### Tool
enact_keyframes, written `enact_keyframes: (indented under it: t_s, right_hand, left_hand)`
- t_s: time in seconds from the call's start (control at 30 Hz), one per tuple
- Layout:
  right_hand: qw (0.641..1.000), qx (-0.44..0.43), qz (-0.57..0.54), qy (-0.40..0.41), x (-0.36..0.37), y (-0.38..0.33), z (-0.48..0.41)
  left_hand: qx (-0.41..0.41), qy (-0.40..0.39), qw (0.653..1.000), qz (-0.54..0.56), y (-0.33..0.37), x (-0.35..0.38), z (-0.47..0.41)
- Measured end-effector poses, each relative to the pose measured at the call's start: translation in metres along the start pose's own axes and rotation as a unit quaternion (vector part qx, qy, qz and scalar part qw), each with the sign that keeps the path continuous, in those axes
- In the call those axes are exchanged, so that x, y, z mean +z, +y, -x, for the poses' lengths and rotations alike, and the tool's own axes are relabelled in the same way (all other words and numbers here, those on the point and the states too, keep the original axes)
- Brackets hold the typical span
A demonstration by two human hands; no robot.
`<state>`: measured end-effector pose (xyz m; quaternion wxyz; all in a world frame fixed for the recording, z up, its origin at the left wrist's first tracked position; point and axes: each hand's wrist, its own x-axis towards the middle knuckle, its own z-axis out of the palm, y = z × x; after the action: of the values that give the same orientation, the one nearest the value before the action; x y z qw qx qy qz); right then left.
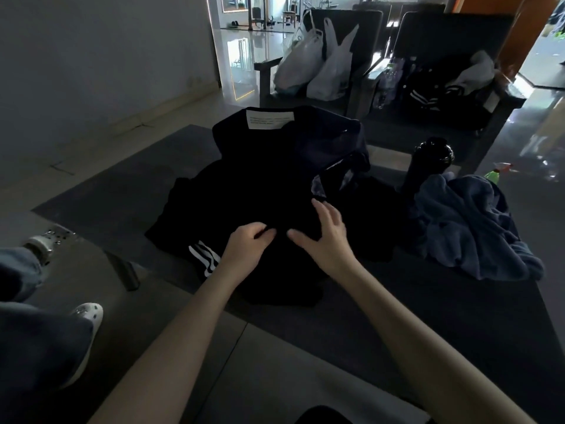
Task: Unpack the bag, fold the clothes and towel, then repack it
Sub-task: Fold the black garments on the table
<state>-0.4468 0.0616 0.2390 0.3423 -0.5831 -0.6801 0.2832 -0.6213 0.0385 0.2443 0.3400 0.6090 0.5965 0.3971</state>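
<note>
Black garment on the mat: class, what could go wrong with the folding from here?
1. The left hand pinches the black garment while the right hand lies open on it; the cloth may bunch, giving a crooked fold.
2. The blue towel lies heaped beside the upright black bottle; tugging the towel might tip it.

White label (269, 118) print illegible

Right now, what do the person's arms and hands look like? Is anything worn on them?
The left forearm and the right forearm are bare, and no sleeve shows in the view. The left hand and the right hand wear no glove. No ring, watch or bracelet shows in the dim light.
</note>
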Motion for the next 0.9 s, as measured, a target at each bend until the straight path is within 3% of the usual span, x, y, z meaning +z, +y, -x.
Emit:
enact_keyframes:
  t_s: [0.1,0.17,0.27,0.33,0.4,0.5,0.63,0.7,0.8,0.9]
  right_hand:
    - [0.978,-0.073,0.053,-0.190,0.008,0.002,-0.014]
    - [0.968,-0.090,0.080,-0.223,0.021,-0.001,-0.020]
    - [0.981,-0.097,0.108,-0.132,0.034,-0.005,-0.032]
    - [0.994,-0.078,0.053,-0.061,0.027,-0.011,-0.037]
    - [0.998,-0.057,-0.008,-0.021,0.011,-0.019,-0.041]
    - [0.996,-0.045,-0.077,0.014,-0.010,-0.025,-0.046]
    - [0.991,-0.007,-0.122,0.053,-0.017,-0.030,-0.046]
    - [0.998,-0.007,-0.063,0.027,-0.010,-0.029,-0.046]
    - [0.995,-0.026,0.059,-0.080,0.016,-0.020,-0.044]
    - [0.955,-0.019,0.220,-0.199,0.049,-0.004,-0.040]
  left_hand:
    - [0.015,-0.006,1.000,-0.027,0.016,-0.006,-0.010]
    - [0.017,-0.024,0.999,-0.026,0.025,-0.011,-0.016]
    - [0.002,0.000,1.000,-0.002,0.026,-0.022,-0.019]
    - [-0.025,0.014,1.000,0.013,0.009,-0.032,-0.019]
    - [-0.063,-0.015,0.995,-0.073,-0.020,-0.043,-0.018]
    - [-0.136,-0.073,0.943,-0.296,-0.060,-0.049,-0.012]
    - [-0.127,0.010,0.917,-0.378,-0.075,-0.038,-0.004]
    - [-0.121,0.036,0.914,-0.385,-0.076,-0.035,-0.008]
    - [-0.103,0.029,0.930,-0.352,-0.077,-0.034,-0.013]
    - [-0.070,0.051,0.956,-0.282,-0.077,-0.034,-0.014]
